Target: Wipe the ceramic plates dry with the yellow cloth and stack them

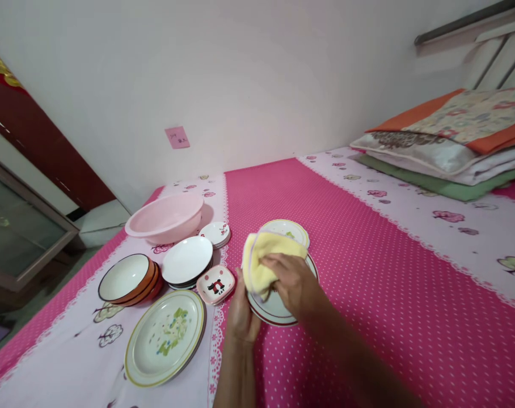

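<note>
My right hand [295, 283] is closed on a yellow cloth [266, 258] and presses it onto a white plate with a dark red rim [274, 311]. My left hand [241, 317] grips that plate's left edge, its fingers curled around the rim. The plate is held just above the pink dotted bedspread [368, 272]. Just behind it lies another plate with a yellow rim and green print [285, 228].
To the left lie a large yellow-rimmed plate [166, 337], stacked orange bowls [127, 279], stacked white plates [187, 259], a small square dish [216, 283], small saucers [215, 233] and a pink basin [164, 218]. Folded quilts [453, 147] sit at the far right.
</note>
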Demonstrator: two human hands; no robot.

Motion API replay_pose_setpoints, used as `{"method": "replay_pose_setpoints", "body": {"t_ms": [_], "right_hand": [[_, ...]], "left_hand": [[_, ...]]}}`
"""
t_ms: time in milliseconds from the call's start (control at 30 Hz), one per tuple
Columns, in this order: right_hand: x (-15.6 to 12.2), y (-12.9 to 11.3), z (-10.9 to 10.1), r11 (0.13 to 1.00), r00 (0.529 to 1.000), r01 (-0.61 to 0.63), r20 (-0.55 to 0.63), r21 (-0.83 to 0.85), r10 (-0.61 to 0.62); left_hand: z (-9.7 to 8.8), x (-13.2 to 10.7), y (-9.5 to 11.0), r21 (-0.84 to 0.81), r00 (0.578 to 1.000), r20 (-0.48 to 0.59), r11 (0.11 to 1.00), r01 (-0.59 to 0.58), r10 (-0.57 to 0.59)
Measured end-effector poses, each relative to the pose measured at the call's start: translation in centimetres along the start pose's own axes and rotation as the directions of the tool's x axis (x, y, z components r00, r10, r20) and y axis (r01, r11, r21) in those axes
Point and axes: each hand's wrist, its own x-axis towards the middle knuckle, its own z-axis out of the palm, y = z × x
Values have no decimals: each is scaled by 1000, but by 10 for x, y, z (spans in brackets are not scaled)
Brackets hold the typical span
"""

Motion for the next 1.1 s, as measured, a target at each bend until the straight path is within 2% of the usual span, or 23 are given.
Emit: {"method": "replay_pose_setpoints", "body": {"t_ms": [100,167,200,267,333,367,400,433,500,567,633,700,867,967,1033,1100], "right_hand": [[1,28,-15,985,986,-139,-102,-102,128],[-1,43,-30,957,958,-268,-140,-113,251],[-3,49,-37,934,931,-346,-156,-93,330],[-5,58,-50,865,848,-501,-186,27,496],[-6,63,-58,770,753,-573,-192,279,630],[-6,63,-61,705,722,-562,-159,433,673],[-6,63,-63,623,712,-534,-93,571,696],[-6,62,-64,531,722,-513,5,674,692],[-7,59,-63,395,759,-538,224,745,611],[-9,57,-61,379,765,-601,367,704,530],[-11,57,-56,410,748,-638,399,652,530],[-12,58,-50,409,727,-650,369,641,579],[-8,63,-39,304,669,-604,263,736,695],[-6,67,-38,261,574,-537,120,802,810],[-6,71,-37,261,506,-497,33,827,862],[-7,76,-37,275,464,-480,-25,833,886]], "left_hand": [[1,0,-6,6,998,20,998,63,-63],[1,-1,-5,-9,998,3,998,63,-63],[0,-1,-3,-21,999,-10,998,53,-53],[-2,-1,3,-35,998,-36,999,42,-43],[-4,-2,8,-30,997,-61,999,43,-45],[-5,-2,11,-22,996,-71,999,46,-47],[-5,-3,12,-11,996,-79,999,46,-47],[-6,-4,13,2,996,-81,999,46,-46],[-8,-6,14,35,996,-65,997,69,-67],[-9,-7,13,71,992,-28,989,127,-125],[-10,-8,13,96,984,1,980,175,-176],[-10,-7,12,91,984,5,980,175,-176],[-9,-5,11,46,996,-61,996,70,-68],[-8,-5,14,152,995,-88,988,-26,40],[-7,-4,15,298,996,-47,953,-54,71],[-7,-3,15,414,998,-6,908,-61,70]]}}
